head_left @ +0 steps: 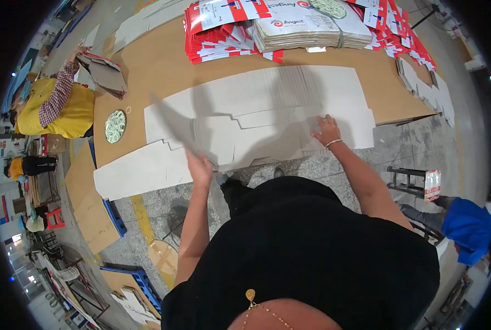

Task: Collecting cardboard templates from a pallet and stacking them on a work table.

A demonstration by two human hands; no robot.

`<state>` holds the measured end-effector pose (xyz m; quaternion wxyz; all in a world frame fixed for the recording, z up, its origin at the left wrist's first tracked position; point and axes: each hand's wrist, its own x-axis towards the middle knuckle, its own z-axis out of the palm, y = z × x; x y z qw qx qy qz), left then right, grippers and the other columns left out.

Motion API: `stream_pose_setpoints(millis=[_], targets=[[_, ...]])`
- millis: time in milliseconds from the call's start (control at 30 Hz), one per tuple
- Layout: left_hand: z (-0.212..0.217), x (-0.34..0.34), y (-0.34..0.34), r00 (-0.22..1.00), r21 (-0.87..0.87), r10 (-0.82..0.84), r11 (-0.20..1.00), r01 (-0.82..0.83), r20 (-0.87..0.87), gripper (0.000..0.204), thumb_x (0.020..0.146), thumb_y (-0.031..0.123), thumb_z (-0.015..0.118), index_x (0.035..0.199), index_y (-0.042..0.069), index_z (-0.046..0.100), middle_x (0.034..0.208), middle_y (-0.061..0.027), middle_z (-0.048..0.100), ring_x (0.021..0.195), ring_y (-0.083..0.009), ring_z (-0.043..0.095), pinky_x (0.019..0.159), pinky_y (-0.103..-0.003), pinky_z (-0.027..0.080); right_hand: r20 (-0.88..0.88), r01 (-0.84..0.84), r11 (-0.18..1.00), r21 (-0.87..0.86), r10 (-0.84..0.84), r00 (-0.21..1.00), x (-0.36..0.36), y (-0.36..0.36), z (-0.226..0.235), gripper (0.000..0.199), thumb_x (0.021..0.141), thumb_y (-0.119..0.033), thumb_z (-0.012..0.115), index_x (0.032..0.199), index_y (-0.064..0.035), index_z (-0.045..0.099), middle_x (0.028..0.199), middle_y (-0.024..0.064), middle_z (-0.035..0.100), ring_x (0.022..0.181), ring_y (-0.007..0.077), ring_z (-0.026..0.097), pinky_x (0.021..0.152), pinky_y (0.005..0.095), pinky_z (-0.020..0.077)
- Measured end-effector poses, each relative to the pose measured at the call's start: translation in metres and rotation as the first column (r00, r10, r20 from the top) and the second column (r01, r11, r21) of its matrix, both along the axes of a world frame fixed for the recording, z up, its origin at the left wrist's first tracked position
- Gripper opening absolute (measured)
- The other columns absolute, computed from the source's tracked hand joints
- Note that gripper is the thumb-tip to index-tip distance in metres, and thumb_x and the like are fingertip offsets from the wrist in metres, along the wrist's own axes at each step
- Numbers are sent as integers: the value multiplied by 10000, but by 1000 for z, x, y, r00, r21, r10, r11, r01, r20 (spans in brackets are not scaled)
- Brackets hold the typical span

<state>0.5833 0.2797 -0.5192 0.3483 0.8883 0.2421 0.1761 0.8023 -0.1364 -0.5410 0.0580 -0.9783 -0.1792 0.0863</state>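
Observation:
My left hand (200, 166) is closed on the near edge of a flat cardboard blank (171, 124), which is raised on edge and blurred by motion. Beneath it, overlapping rows of die-cut cardboard blanks (306, 122) are spread across the brown table (152, 71), pale grey side up with stepped edges. My right hand (327, 130) rests on the right part of these blanks, fingers spread and nothing held. Another run of blanks (132, 170) lies at the table's near left edge.
Red-and-white flat cartons (223, 44) and a banded white carton stack (311, 33) stand at the back. A round pile of pale green rings (115, 126) lies left. A co-worker in yellow (64, 107) handles cartons; a person in blue (465, 228) is right, near a stool (413, 181).

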Motion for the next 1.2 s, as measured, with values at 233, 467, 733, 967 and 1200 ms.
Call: stream_pose_setpoints(millis=[233,467,733,967,1200], targets=[[18,-7,-11,891,-962,446,269,-39,88,404,829,231,605,1127,-25,512,1102,-106,549,969,-192,564,748,-344,480,-13,65,998,-23,-65,998,0,-15,-2,722,644,-384,722,1274,-172,440,1303,197,351,1181,429,349,928,471,399],[-3,-3,3,956,-373,227,917,-144,189,316,815,108,563,1058,-83,495,934,-118,601,816,-249,584,730,-369,471,-37,62,997,36,-61,997,0,-5,4,708,642,-380,723,1262,-167,455,1295,193,358,1175,418,359,898,474,413],[11,2,-4,986,-211,72,977,-40,148,309,849,131,535,1075,-80,511,937,-118,617,842,-305,591,722,-370,473,-55,99,995,-8,-99,994,4,-14,5,723,652,-386,719,1279,-172,431,1326,197,330,1202,404,336,915,486,402],[-12,-8,12,922,-749,387,608,-263,-9,377,867,140,500,1170,-80,454,1127,-168,541,1003,-305,543,868,-364,421,-53,39,999,-13,-39,998,8,-12,7,729,652,-394,719,1284,-178,426,1329,195,328,1206,386,339,908,479,410],[19,9,-10,994,85,45,995,-54,100,398,861,84,449,1223,-74,397,1168,-245,495,1044,-368,504,904,-381,393,-46,44,998,-40,-46,998,12,-26,-2,736,658,-395,714,1294,-176,416,1323,203,335,1200,382,350,931,462,396]])
